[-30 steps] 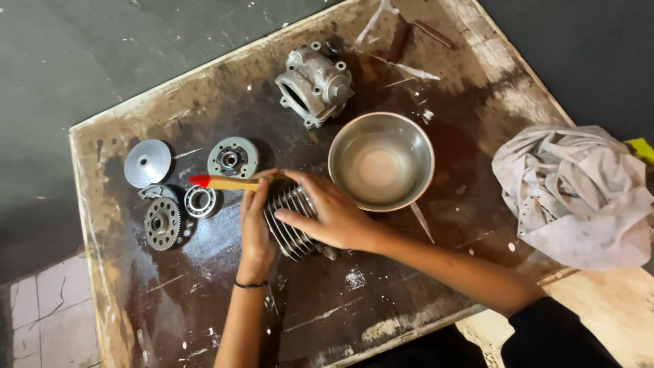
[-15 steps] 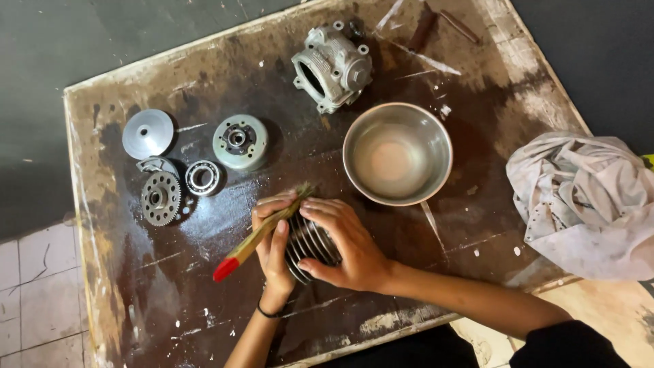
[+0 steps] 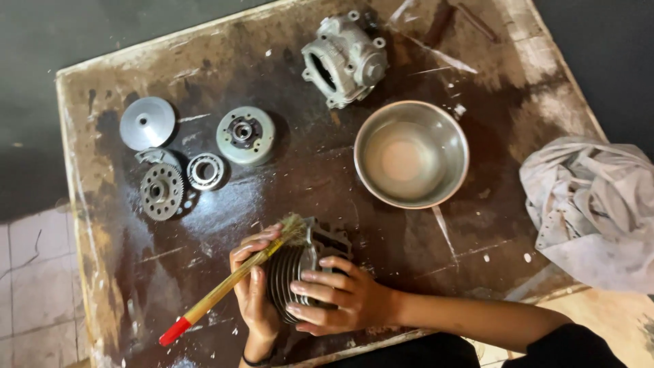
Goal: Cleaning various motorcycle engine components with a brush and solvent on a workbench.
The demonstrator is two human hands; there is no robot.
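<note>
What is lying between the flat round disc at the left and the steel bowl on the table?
In the head view, a round hub part lies between the disc and the bowl; past it, the stained tabletop is bare.

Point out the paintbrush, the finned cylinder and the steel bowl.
paintbrush (image 3: 225,289), head view, on the wooden handle.
finned cylinder (image 3: 286,272), head view, on the cooling fins.
steel bowl (image 3: 411,155), head view, on the inner bottom.

You are finding open desk between the steel bowl and the small round parts at left. The engine casing is blocking the far edge, and the crumpled rag is crowding your right.
</note>
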